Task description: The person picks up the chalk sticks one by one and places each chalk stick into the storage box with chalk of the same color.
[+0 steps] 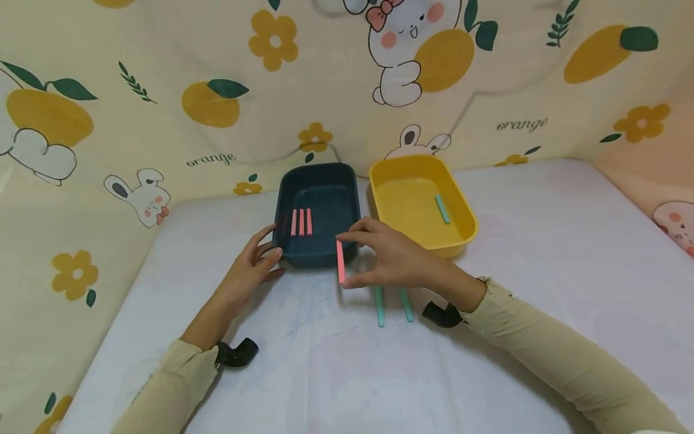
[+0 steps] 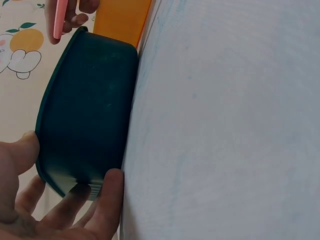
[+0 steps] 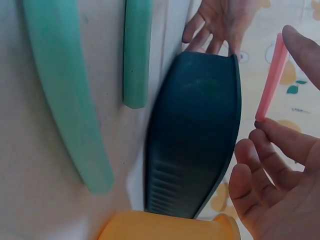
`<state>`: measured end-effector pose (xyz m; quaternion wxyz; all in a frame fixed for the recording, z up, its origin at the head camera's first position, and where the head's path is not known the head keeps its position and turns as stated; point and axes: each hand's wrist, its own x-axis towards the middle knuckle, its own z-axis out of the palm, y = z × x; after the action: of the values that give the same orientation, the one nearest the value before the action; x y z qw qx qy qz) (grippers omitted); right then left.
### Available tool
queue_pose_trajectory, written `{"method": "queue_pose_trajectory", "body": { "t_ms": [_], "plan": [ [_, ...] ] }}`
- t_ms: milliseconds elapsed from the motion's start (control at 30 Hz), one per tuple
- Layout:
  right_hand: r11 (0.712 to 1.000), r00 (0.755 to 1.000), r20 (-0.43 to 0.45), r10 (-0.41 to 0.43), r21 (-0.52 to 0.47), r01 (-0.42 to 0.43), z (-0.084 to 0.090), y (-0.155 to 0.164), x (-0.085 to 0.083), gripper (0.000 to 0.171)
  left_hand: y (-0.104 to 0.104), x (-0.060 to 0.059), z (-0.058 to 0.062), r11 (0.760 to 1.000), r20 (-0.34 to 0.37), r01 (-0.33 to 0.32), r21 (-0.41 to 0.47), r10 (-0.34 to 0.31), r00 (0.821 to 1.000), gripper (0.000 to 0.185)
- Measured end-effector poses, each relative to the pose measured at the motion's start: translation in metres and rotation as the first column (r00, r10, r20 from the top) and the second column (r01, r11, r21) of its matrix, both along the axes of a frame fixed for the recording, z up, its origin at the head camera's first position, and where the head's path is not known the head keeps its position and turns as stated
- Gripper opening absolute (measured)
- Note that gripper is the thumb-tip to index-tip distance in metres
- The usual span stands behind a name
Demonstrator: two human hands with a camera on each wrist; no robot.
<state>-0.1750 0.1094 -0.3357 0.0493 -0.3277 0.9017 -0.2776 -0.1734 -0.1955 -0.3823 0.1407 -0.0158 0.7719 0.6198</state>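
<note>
My right hand (image 1: 393, 256) pinches a pink chalk-like stick (image 1: 340, 261) by its two ends, between thumb and a fingertip. It holds the stick upright above the front right corner of a dark blue-green bin (image 1: 317, 260). Inside that bin, three pink sticks (image 1: 301, 223) lie side by side. My left hand (image 1: 246, 274) touches the bin's left end, with fingertips against the wall and the thumb (image 2: 25, 150) at the rim. In the right wrist view the held stick (image 3: 272, 77) spans the gap between thumb and finger.
To the right stands a yellow bin (image 1: 467, 226) with one teal stick (image 1: 442, 209) in it. Two more teal sticks, a left one (image 1: 380, 307) and a right one (image 1: 406, 306), lie on the white table (image 1: 347, 386) below my right hand. A patterned cloth (image 1: 325, 78) rises behind the bins.
</note>
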Motion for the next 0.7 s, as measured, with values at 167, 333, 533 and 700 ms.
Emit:
{"method": "queue_pose_trajectory", "body": {
  "t_ms": [167, 333, 533, 700],
  "plan": [
    [1.0, 1.0, -0.011, 0.003, 0.002, -0.003, -0.002, -0.002, 0.001, 0.082, 0.0, 0.002, -0.003, 1.0, 0.001, -0.003, 0.005, 0.003, 1.0, 0.063],
    [1.0, 0.999, -0.043, -0.003, 0.013, 0.003, 0.004, -0.004, -0.002, 0.084, -0.002, 0.004, -0.003, 1.0, -0.01, -0.009, 0.007, 0.009, 1.0, 0.064],
    [1.0, 0.999, -0.053, 0.014, 0.004, -0.014, 0.011, -0.009, -0.007, 0.085, -0.003, 0.005, -0.001, 1.0, -0.003, -0.007, -0.004, 0.007, 1.0, 0.063],
    [1.0, 0.998, -0.063, 0.018, -0.006, -0.019, 0.013, -0.012, -0.011, 0.083, 0.0, 0.001, 0.002, 1.0, -0.018, 0.003, 0.001, -0.003, 1.0, 0.062]
  ]
}}
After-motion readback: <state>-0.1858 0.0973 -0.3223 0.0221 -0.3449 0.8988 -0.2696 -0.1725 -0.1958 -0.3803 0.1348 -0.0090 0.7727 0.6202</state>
